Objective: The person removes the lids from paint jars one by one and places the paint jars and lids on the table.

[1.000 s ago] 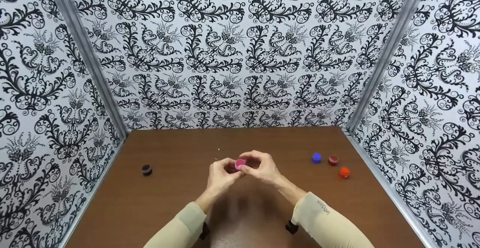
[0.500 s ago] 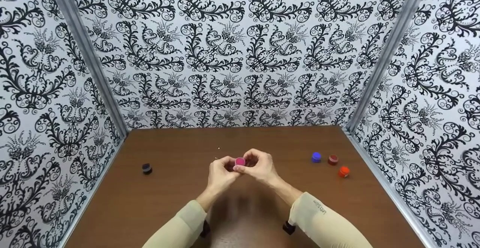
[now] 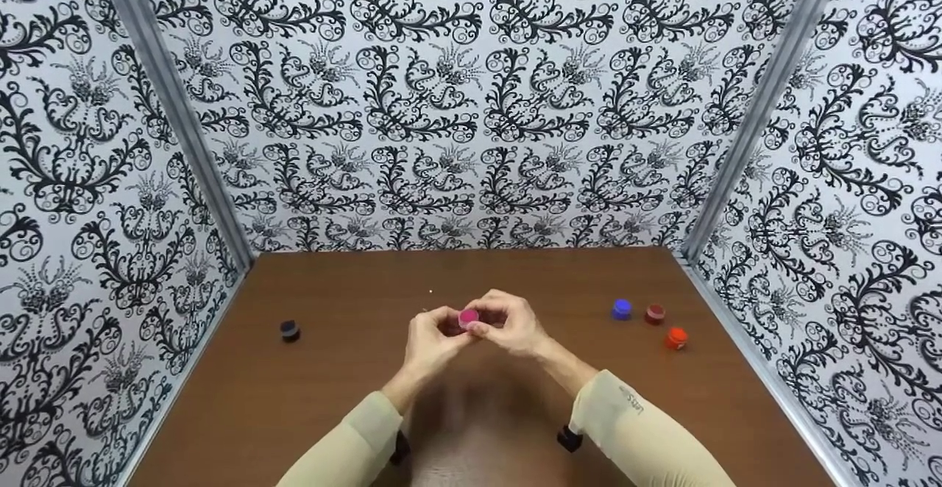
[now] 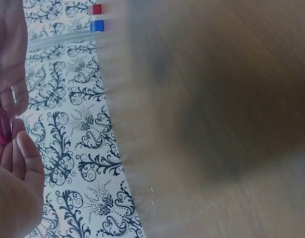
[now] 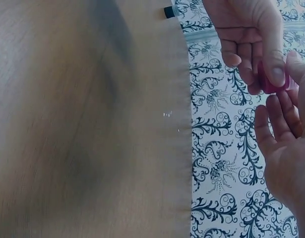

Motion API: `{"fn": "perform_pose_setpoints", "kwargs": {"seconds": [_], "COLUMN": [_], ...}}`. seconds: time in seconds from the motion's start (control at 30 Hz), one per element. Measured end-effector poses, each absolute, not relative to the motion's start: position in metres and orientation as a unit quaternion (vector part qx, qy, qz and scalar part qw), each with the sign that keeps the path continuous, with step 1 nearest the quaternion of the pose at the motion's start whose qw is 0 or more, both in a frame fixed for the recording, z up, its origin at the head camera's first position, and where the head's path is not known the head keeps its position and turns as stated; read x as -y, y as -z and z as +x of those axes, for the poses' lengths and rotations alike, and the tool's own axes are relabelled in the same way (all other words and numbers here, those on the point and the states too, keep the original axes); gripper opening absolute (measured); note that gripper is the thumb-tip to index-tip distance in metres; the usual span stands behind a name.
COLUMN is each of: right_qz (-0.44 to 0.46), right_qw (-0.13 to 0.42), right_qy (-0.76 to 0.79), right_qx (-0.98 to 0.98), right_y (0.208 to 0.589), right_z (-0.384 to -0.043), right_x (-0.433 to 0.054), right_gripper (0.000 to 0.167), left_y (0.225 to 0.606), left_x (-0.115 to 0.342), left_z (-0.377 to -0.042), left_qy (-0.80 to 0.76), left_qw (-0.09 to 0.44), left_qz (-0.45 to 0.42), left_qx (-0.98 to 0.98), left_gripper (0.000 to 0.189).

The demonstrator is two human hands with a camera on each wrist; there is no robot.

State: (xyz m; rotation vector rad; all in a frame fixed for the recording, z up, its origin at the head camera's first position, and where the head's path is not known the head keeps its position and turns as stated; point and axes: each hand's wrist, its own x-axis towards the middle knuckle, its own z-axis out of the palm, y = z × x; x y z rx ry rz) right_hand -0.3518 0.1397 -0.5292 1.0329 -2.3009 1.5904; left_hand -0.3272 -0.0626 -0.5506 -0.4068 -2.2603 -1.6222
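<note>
A small pink-lidded jar (image 3: pixel 468 318) is held up over the middle of the table between both hands. My left hand (image 3: pixel 430 341) pinches it from the left; in the right wrist view its thumb lies along the jar (image 5: pixel 269 84). From the other side my right hand (image 3: pixel 514 329) grips it, thumb in front and fingers curled behind. Only an edge of the pink jar (image 4: pixel 2 129) shows in the left wrist view. Fingers hide much of its body, so I cannot tell whether the lid is loose.
At the right of the brown table (image 3: pixel 338 399) stand a blue jar (image 3: pixel 622 309), a dark red jar (image 3: pixel 654 314) and an orange jar (image 3: pixel 676 338). A black jar (image 3: pixel 290 331) stands at the left. Patterned walls (image 3: pixel 456 141) enclose the back and sides.
The pink jar stays between both hands in nearly the same place. My right fingers and thumb shift slightly around it. The other jars stay where they were.
</note>
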Motion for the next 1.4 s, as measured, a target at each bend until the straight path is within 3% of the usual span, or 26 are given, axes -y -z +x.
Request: {"fn": "perform_pose_setpoints", "kwargs": {"seconds": [0.4, 0.57, 0.87, 1.13, 1.4], "right_qz": [0.361, 0.297, 0.217, 0.226, 0.294], "right_qw": [0.029, 0.062, 0.121, 0.145, 0.19], "right_qy": [-0.532, -0.564, -0.561, -0.547, -0.505], "right_qx": [0.766, 0.768, 0.789, 0.793, 0.789], "right_y": [0.525, 0.526, 0.532, 0.532, 0.534], "right_z": [-0.354, -0.348, -0.343, -0.343, -0.346], "right_x": [-0.147, -0.141, -0.128, -0.126, -0.127], "right_gripper": [0.034, 0.038, 0.03, 0.028, 0.024], "left_y": [0.554, 0.555, 0.552, 0.552, 0.555], "left_x": [0.064, 0.064, 0.063, 0.063, 0.064], "left_z": [-0.328, -0.33, -0.333, -0.332, -0.331], "left_qy": [0.577, 0.587, 0.585, 0.577, 0.605], "left_qw": [0.15, 0.153, 0.162, 0.167, 0.155], "left_qz": [-0.164, -0.155, -0.137, -0.142, -0.135], "left_qx": [0.786, 0.779, 0.783, 0.787, 0.769], "left_gripper": [0.024, 0.025, 0.021, 0.02, 0.029]}}
